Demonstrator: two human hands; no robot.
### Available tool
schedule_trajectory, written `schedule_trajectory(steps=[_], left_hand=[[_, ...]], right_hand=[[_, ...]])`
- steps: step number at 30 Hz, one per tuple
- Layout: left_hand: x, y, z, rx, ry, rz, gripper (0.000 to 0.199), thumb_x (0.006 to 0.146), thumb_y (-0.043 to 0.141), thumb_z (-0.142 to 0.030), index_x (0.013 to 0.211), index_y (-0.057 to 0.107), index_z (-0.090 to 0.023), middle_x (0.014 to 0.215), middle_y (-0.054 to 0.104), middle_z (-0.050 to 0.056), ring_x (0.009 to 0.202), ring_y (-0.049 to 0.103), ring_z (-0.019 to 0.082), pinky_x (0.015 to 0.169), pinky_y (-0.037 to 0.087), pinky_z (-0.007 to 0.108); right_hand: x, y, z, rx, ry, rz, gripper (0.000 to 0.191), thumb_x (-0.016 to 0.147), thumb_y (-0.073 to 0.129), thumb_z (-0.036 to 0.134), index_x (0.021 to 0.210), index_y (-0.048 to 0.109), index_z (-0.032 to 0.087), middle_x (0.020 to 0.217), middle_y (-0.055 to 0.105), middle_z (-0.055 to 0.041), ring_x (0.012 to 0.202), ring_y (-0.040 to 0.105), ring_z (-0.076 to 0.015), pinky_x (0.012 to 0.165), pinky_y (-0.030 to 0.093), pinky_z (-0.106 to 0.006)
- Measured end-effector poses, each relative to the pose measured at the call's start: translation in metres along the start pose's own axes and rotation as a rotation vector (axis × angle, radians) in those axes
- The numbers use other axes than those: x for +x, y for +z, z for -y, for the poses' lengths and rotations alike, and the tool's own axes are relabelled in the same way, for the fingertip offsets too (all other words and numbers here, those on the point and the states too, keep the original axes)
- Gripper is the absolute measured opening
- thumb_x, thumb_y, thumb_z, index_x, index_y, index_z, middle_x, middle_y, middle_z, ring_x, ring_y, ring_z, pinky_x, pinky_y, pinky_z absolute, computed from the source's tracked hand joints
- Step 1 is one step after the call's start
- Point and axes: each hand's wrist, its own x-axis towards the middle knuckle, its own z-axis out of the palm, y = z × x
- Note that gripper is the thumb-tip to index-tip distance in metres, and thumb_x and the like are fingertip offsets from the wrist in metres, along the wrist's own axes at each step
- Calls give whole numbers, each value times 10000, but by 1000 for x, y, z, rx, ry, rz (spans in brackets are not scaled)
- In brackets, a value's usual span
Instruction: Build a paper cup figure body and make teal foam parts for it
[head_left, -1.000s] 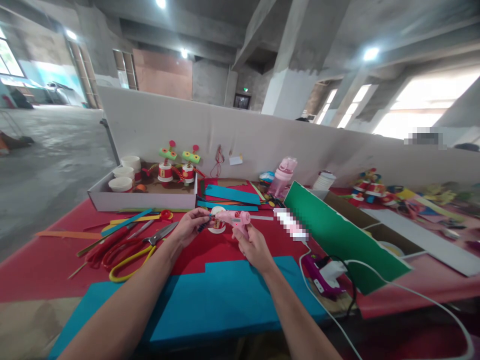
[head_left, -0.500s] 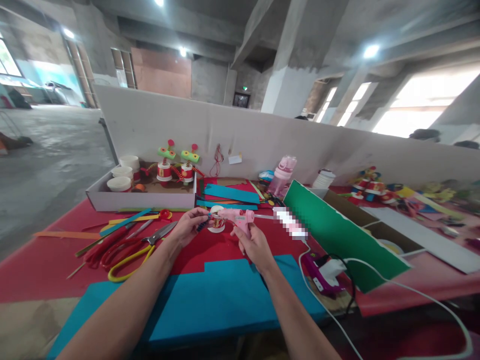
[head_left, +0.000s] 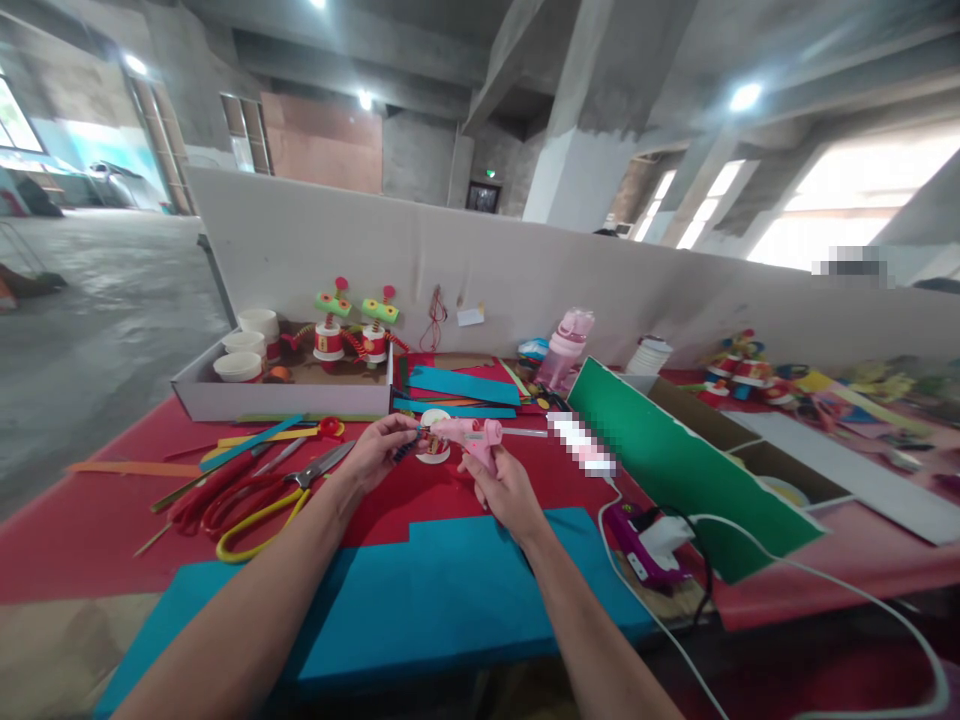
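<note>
My right hand (head_left: pixel 501 483) is closed round the handle of a pink glue gun (head_left: pixel 474 434), whose nozzle points left. A clear glue stick (head_left: pixel 525 432) juts out of its back end. Just left of the nozzle, my left hand (head_left: pixel 377 452) pinches a small dark blue folded strip (head_left: pixel 406 446). A white paper cup with red and gold print (head_left: pixel 435 452) stands on the red table behind the nozzle, partly hidden by the gun. Whether the nozzle touches the strip I cannot tell.
Yellow-handled scissors (head_left: pixel 262 530), red-handled tools (head_left: pixel 195 500) and paper strips lie at left. A white tray (head_left: pixel 277 403) holds paper cups and two cup figures. Blue sheets (head_left: pixel 480 590) cover the front. A green board (head_left: pixel 675 470) and purple power strip (head_left: pixel 652 560) with cables stand right.
The glue gun and my right hand have shifted slightly left, bringing the nozzle closer to my left fingers. My left hand has stayed almost still, still pinching the strip.
</note>
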Motion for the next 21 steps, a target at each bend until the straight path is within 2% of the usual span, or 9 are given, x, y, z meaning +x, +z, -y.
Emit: schedule_trajectory(steps=[5,10,16,21], left_hand=[[0,0,0,7,-4,-3,216,649,800,-140,816,665,-114,747,728,56,691,726,183,713,574,263],[-1,1,0,1,-3,-1,196,657,790,-124,801,658,-115,746,727,55,684,724,183,709,578,270],[0,1,-1,-4,-4,-1,196,657,790,-120,806,663,-111,751,732,57,684,725,182,699,583,262],[0,1,0,-13,-1,6,207,641,804,-133,792,664,-113,719,727,43,673,724,181,699,584,265]], right_hand=[[-1,-2,0,1,-27,-2,373,848,564,553,928,583,189,707,653,-10,415,466,-95,399,365,-218],[0,-2,0,-7,-33,-1,377,859,555,546,956,589,183,675,640,1,406,451,-92,397,355,-217],[0,-1,2,-17,-35,3,382,862,552,537,1002,585,183,785,686,-29,419,468,-90,399,366,-218],[0,-3,3,-57,-32,-9,407,860,548,552,992,593,170,732,676,-21,411,466,-90,407,372,-216]])
